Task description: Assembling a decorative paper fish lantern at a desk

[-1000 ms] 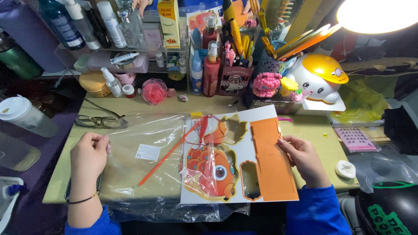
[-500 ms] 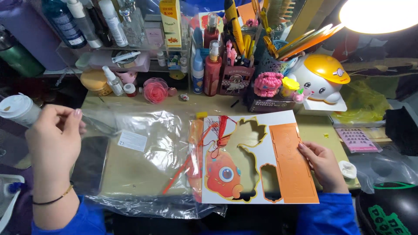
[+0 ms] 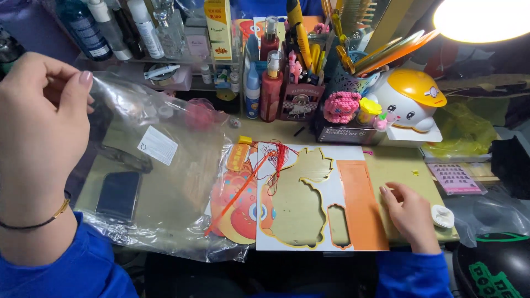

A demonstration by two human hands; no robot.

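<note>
My left hand (image 3: pixel 41 127) is raised at the left and pinches the top edge of a clear plastic bag (image 3: pixel 165 182), lifting it off the desk. A white label sits on the bag. My right hand (image 3: pixel 411 212) rests flat on the right edge of a white and orange card sheet (image 3: pixel 359 204) with fish-shaped cutouts. An orange paper fish piece (image 3: pixel 234 207) with a red stick and red tassel (image 3: pixel 276 154) lies half under the sheet's left side, at the bag's mouth.
A dark phone (image 3: pixel 117 194) lies under the bag. Bottles, a pen holder (image 3: pixel 301 102), a pink knitted toy (image 3: pixel 342 106) and a white figure with a yellow cap (image 3: pixel 411 99) crowd the desk's back. A lit lamp (image 3: pixel 480 19) hangs at the top right.
My left hand has risen from the desk, lifting the bag up and left. The card sheet has slid right out of it, and the fish piece now shows at its left.
</note>
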